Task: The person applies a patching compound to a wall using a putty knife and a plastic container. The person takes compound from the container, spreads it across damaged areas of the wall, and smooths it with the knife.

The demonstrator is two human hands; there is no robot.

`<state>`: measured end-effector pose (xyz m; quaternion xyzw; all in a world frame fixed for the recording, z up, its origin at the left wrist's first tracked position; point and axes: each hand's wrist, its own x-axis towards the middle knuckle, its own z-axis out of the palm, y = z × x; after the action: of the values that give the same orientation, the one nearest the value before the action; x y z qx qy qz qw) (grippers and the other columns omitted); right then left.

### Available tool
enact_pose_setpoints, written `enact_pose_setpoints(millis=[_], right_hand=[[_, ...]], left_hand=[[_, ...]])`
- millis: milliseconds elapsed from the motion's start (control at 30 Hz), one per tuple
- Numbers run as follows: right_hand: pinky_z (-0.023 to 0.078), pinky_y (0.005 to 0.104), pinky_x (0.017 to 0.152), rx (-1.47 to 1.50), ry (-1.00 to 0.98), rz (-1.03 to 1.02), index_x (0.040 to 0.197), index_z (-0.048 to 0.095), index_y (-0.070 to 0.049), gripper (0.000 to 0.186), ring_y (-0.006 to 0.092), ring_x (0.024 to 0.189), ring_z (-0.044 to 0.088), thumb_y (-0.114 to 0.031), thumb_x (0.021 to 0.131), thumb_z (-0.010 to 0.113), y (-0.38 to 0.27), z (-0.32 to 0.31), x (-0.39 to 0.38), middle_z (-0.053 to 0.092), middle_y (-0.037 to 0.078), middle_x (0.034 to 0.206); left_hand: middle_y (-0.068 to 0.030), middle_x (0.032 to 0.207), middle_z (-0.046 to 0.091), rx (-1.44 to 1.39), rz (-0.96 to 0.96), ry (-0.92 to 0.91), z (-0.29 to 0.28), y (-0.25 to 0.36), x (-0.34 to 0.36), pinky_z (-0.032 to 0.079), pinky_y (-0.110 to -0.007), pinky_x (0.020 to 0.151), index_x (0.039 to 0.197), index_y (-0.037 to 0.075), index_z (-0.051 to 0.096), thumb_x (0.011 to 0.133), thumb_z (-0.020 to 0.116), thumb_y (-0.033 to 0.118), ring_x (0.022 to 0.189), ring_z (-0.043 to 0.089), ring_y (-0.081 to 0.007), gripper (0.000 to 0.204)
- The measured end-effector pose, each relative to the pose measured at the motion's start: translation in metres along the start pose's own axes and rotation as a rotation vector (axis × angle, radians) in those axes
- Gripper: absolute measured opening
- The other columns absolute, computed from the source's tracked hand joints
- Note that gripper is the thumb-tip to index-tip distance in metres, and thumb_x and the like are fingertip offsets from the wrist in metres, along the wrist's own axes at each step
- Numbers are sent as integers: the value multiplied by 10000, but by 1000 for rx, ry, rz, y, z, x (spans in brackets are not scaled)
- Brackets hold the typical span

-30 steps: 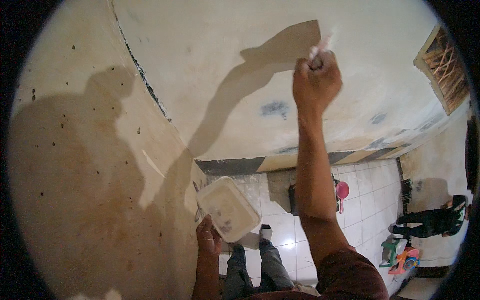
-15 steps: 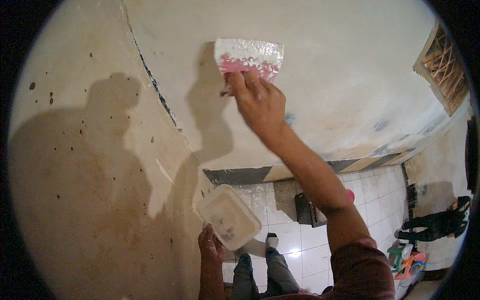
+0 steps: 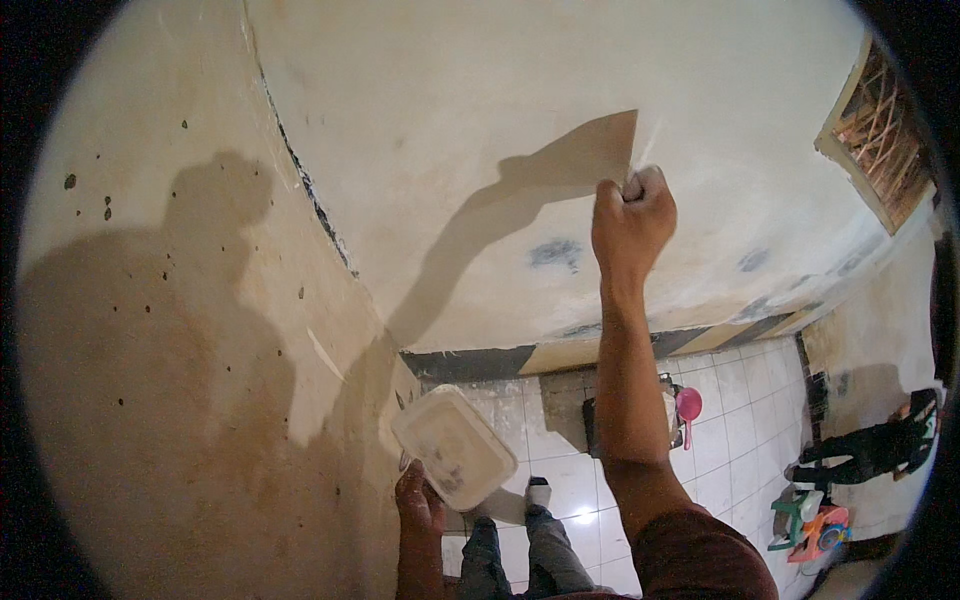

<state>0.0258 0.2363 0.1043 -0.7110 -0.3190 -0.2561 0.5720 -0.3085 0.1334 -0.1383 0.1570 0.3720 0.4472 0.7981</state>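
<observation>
My right hand (image 3: 634, 228) is raised before the pale wall (image 3: 440, 140), its fingers closed on a putty knife (image 3: 647, 148). The blade is turned almost edge-on, so only a thin light streak of it shows above my fist. Its broad shadow falls on the wall to the left. Low at the left, my left hand (image 3: 418, 495) grips the rim of a whitish plastic tub (image 3: 462, 440) with rounded corners. Pale paste and grey smudges mark the inside of the tub. Most of my left fingers are hidden behind it.
A dark crack (image 3: 300, 165) runs down the wall corner at the left. A pink dipper (image 3: 688, 403) sits beside a dark box-like object (image 3: 590, 425), partly behind my arm, on the tiled floor (image 3: 705, 460). At the far right stand a person (image 3: 880, 440) and coloured plastic stools (image 3: 805, 525).
My right hand has moved right and slightly down with the putty knife, turning its pink, paste-covered blade edge-on. The left hand and tub stay nearly in place.
</observation>
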Motion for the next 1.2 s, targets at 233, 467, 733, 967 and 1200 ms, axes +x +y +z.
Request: enact_pose_setpoints(millis=[233, 467, 733, 967, 1200], right_hand=[[503, 469, 697, 74, -437, -6, 1302, 464, 20, 569, 387, 798, 641, -187, 803, 643, -85, 78, -45, 656, 210, 915], [528, 401, 559, 39, -458, -444, 919, 564, -92, 183, 304, 659, 648, -40, 746, 583, -92, 52, -94, 631, 102, 808], [546, 377, 534, -369, -323, -1048, 1183, 543, -87, 409, 261, 612, 627, -250, 816, 624, 43, 94, -62, 604, 54, 888], [567, 394, 709, -141, -415, -604, 1128, 628, -81, 400, 267, 825, 694, -13, 736, 597, 44, 25, -113, 675, 144, 986], [407, 359, 533, 3, 84, 9, 685, 480, 0, 170, 257, 528, 462, -89, 729, 618, 4, 15, 6, 490, 113, 595]], left_hand=[[-161, 1225, 543, -24, 0, -8, 5, 0, -1, 523, -505, 880, 1299, -37, 421, 873, 635, 281, 1080, 572, -326, 573], [-150, 1222, 543, 14, 16, -13, 5, 2, 0, 531, -503, 877, 1305, -28, 417, 865, 650, 268, 1069, 580, -321, 579], [-147, 1204, 558, -9, -30, -10, 27, 1, -13, 527, -482, 880, 1312, -30, 413, 902, 607, 266, 1070, 588, -308, 541], [-134, 1213, 566, 66, 29, -54, 13, 10, -9, 485, -472, 920, 1273, -14, 475, 938, 546, 353, 1094, 562, -296, 501], [-129, 1194, 579, 43, 29, -7, 28, 19, -18, 490, -477, 911, 1272, -11, 478, 933, 555, 339, 1080, 570, -306, 493]])
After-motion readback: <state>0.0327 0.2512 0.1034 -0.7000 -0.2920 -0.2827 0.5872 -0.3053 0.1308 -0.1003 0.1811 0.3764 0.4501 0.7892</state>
